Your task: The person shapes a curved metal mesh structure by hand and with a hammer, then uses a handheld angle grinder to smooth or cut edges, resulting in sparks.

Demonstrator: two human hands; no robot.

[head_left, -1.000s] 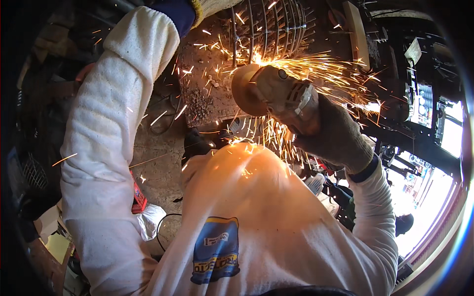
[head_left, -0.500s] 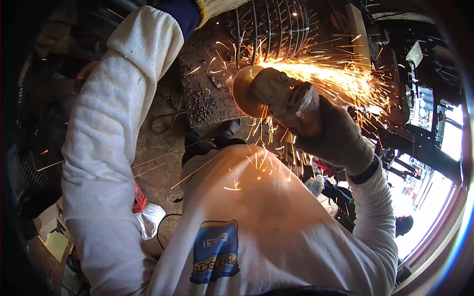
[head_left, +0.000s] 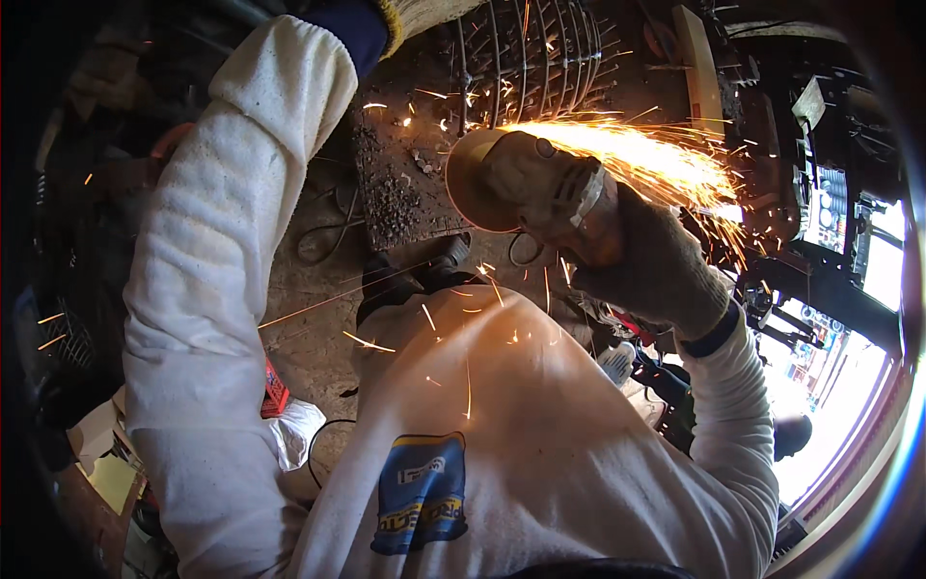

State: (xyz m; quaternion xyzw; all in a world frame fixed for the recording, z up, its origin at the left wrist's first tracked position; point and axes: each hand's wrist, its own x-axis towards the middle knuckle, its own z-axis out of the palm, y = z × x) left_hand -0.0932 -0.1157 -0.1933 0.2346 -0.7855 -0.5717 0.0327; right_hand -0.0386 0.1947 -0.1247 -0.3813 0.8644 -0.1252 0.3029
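My right hand (head_left: 661,265), in a dark work glove, is wrapped round the body of an angle grinder (head_left: 555,188). The grinder's round disc guard (head_left: 473,183) faces left, and its edge is at the lower ends of several thin metal rods (head_left: 497,68). Bright sparks (head_left: 637,159) stream off to the right from there. My left arm reaches up to the top edge, where only the cuff and part of the gloved left hand (head_left: 424,13) show, close to the rods. Its fingers are out of the picture.
Under the rods is a worn work surface (head_left: 424,217) strewn with dark metal bits. A wooden board (head_left: 699,68) stands at the upper right. A cable (head_left: 328,236) loops on the floor, and a red box (head_left: 273,391) lies by a white bag (head_left: 294,429). Someone's dark head (head_left: 791,436) shows at right.
The grinder has shifted very slightly left. The spark stream is denser and narrower, with fewer sparks falling below the grinder. My left arm looks almost unmoved.
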